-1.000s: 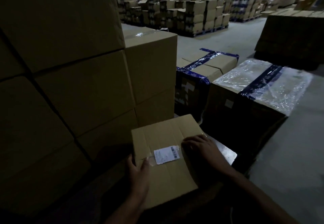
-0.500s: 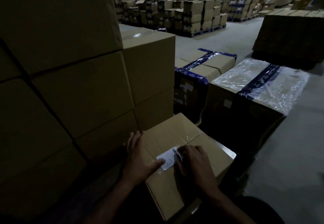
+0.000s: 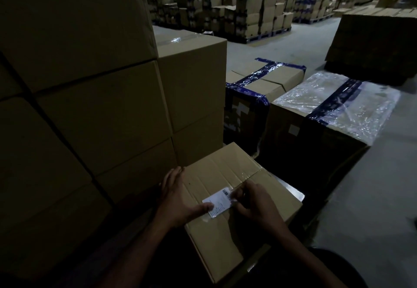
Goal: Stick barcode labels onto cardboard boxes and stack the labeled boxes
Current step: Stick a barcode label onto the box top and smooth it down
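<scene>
Barcode label (image 3: 218,203) is being pressed flat on the top face of the near cardboard box (image 3: 234,231), roughly mid-face, beside the taped seam. Left hand (image 3: 180,202) is being laid over the box's left top edge, fingers straight along that edge, thumb pinned on the label's left end. Right hand (image 3: 255,204) is being held at the label's right end, fingers curled down onto it; whether the edge is being pinched or only pressed cannot be told in the dim light. The box is being kept at the near centre, just right of a tall stack of plain boxes (image 3: 94,98). Further right, a box bound in blue tape (image 3: 259,89) and a plastic-wrapped box (image 3: 334,107) are being seen side by side on the grey floor (image 3: 372,186). Palletised cartons (image 3: 248,12) are being seen at the far end.
</scene>
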`<state>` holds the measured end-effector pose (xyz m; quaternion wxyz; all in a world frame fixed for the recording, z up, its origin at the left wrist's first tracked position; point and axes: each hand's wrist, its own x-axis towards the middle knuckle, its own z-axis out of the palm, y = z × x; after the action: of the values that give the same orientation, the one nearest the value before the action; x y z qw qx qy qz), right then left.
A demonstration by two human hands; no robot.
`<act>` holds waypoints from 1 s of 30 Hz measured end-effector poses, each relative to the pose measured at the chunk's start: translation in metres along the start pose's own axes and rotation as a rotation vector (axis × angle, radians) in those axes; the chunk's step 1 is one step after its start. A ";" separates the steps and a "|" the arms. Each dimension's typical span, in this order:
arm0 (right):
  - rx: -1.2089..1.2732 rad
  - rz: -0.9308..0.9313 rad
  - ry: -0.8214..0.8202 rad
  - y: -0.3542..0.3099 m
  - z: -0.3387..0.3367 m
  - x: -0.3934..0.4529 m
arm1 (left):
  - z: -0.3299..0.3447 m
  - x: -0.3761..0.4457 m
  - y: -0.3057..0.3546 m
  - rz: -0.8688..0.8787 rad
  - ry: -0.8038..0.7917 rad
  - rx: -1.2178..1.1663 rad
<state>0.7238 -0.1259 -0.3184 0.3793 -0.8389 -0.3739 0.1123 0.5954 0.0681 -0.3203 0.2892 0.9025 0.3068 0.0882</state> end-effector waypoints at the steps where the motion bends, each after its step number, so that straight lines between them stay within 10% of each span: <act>1: 0.047 -0.002 -0.015 0.000 -0.002 0.000 | 0.000 0.000 0.000 0.002 0.000 -0.003; 23: -0.045 0.212 0.417 -0.024 0.026 -0.053 | 0.001 -0.009 0.003 -0.018 0.117 0.061; 30: -0.071 -0.005 0.388 0.010 0.006 -0.020 | 0.004 -0.040 0.014 -0.217 0.258 0.269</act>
<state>0.7126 -0.1408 -0.3315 0.4145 -0.8568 -0.2998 -0.0657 0.5716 0.0329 -0.3150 0.1321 0.8759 0.4456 0.1296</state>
